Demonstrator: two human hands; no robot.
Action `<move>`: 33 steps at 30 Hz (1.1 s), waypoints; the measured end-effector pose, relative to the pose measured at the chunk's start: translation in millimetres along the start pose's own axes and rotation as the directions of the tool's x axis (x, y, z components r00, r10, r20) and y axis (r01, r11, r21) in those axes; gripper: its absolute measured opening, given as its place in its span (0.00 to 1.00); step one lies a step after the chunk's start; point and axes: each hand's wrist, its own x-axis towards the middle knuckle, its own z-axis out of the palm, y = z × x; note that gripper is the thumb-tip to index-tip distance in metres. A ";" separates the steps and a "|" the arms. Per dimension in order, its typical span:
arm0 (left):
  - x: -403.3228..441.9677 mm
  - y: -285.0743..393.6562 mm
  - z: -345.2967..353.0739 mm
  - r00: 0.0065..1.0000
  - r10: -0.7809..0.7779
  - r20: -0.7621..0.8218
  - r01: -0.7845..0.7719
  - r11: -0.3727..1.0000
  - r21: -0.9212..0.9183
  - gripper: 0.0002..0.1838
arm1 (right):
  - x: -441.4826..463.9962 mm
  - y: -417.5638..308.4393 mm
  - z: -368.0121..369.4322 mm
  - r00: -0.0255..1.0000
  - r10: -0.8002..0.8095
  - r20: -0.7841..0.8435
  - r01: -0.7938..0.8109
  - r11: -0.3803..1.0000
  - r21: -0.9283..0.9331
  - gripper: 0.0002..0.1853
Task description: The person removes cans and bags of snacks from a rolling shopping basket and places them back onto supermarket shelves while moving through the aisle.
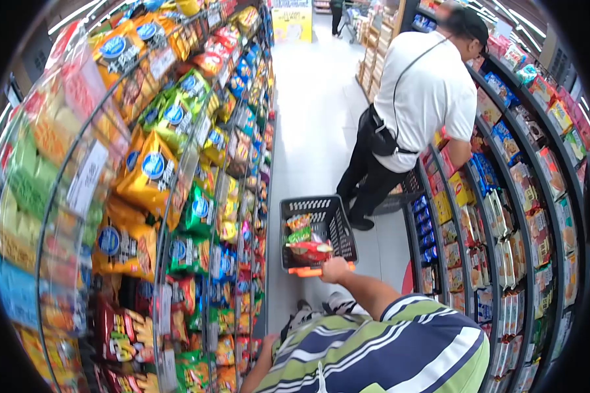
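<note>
Pale, glossy floor (308, 98) runs up the middle of the frame between snack shelves (40, 262). Near centre is a dark basket (343, 230), its orange handle (301, 272) gripped by the right hand (336, 269). The left hand (269, 342), bottom centre-left, shows too little to tell its fingers' state. The basket seems light and stiff, its packets (300, 234) crushable; mid-handle should balance best.

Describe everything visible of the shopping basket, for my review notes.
The basket is dark grey, plastic-looking and rectangular, with slotted walls and an orange handle. The right hand grips the handle. Several colourful packets lie inside. It sits upright in the aisle; whether it touches the floor is unclear.
</note>
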 end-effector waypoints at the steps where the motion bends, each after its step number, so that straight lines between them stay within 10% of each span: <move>1: 0.5 1.1 -2.1 1.000 -0.013 0.007 0.013 1.000 -0.007 0.21 | 5.8 1.0 -3.2 1.000 0.014 0.008 -0.014 1.000 0.011 0.19; 22: 169.5 145.5 -19.9 0.998 0.055 0.004 -0.053 0.983 -0.177 0.17 | 215.4 105.8 -128.7 0.998 -0.020 -0.054 0.024 0.998 0.058 0.19; 33: 262.2 289.2 -32.9 0.958 -0.009 -0.287 0.024 0.998 0.050 0.17 | 318.9 162.3 -170.0 0.993 0.000 -0.119 0.015 0.992 0.128 0.18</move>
